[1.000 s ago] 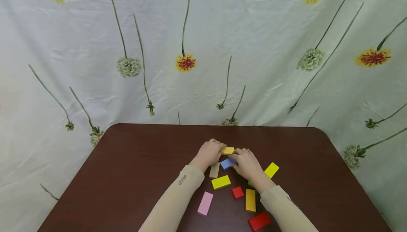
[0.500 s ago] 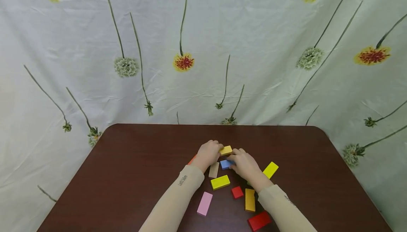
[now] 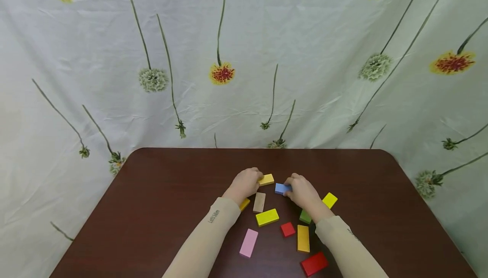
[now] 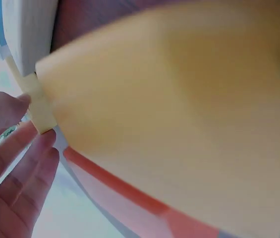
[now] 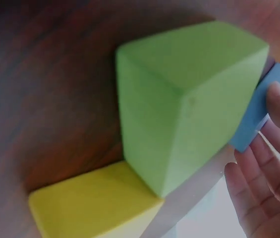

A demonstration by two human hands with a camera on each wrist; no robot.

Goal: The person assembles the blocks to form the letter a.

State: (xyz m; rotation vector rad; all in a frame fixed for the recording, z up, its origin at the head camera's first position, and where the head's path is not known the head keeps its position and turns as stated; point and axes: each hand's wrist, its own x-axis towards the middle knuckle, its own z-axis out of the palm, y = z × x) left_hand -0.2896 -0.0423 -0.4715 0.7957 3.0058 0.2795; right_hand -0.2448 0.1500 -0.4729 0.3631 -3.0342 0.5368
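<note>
My left hand (image 3: 245,183) pinches a pale yellow block (image 3: 266,179) by its left end at the back of the group. The left wrist view shows the thumb on one side of that pale yellow block (image 4: 41,106) and fingers on the other. To the right, my right hand (image 3: 303,192) grips a blue block (image 3: 282,189) between thumb and fingers. In the right wrist view the blue block (image 5: 258,111) lies beyond a standing green block (image 5: 194,99). A gap separates the blue block from the pale yellow one. A beige block (image 3: 259,202) lies just in front of them.
Nearer on the brown table (image 3: 171,197) are a bright yellow block (image 3: 267,217), a pink block (image 3: 249,243), a small red block (image 3: 287,229), an orange-yellow block (image 3: 303,238) and a larger red block (image 3: 314,263). Another orange-yellow block (image 3: 245,204) shows beside the left wrist. Another yellow block (image 3: 329,200) lies right.
My right hand has carried the blue block right and a little farther back. The pale yellow block, in my left hand, has shifted slightly left, widening the gap between the two.
</note>
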